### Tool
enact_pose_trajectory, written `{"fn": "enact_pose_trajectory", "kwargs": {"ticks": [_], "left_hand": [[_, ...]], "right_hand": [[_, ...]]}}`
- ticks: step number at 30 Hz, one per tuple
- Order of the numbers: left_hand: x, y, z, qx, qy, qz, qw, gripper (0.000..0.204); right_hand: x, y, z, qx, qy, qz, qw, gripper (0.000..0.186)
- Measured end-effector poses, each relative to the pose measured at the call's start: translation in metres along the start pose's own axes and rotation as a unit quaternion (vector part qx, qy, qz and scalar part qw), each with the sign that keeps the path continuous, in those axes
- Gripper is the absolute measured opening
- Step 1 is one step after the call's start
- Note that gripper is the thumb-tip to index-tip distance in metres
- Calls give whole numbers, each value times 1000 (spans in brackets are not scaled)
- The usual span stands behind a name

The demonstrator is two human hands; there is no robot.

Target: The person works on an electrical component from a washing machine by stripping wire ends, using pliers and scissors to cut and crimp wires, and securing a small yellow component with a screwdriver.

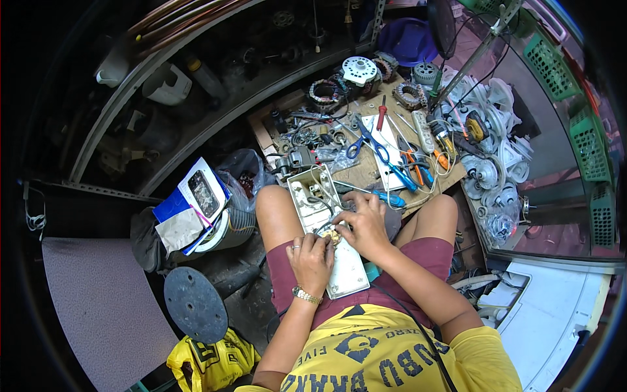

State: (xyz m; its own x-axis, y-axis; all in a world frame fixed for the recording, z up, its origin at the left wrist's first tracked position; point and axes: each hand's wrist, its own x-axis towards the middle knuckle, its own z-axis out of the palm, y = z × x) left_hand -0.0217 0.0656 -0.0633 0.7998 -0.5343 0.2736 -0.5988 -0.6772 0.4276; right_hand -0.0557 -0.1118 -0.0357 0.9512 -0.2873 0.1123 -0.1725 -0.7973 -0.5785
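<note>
Across my lap lies an off-white housing with an open box end (303,189) and a flat panel end (348,274). A small brass-coloured part (335,236), with wires around it, sits where the two ends meet. My left hand (311,263), wearing a ring and a gold watch, is closed with its fingertips at this part. From the other side my right hand (367,227) bends over it, thumb and fingers pressed against it. Both hands partly hide the part, so its exact kind is unclear. A pale cable (346,184) runs from the housing toward the workbench.
Ahead stands a cluttered wooden workbench (359,175) with blue-handled scissors (368,145), a red-handled screwdriver (381,117), pliers (424,171), a power strip (423,132) and motor stators (324,91). A bucket (228,228) is at left; white plastic fan parts (486,170) pile up right.
</note>
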Motion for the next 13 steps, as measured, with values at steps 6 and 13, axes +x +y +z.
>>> {"fn": "enact_pose_trajectory", "kwargs": {"ticks": [6, 13], "left_hand": [[0, 2, 1, -47, 7, 3, 999, 11], [0, 5, 0, -49, 6, -14, 999, 18]], "right_hand": [[7, 13, 0, 2, -8, -29, 1000, 15], [9, 8, 0, -42, -54, -43, 997, 20]]}}
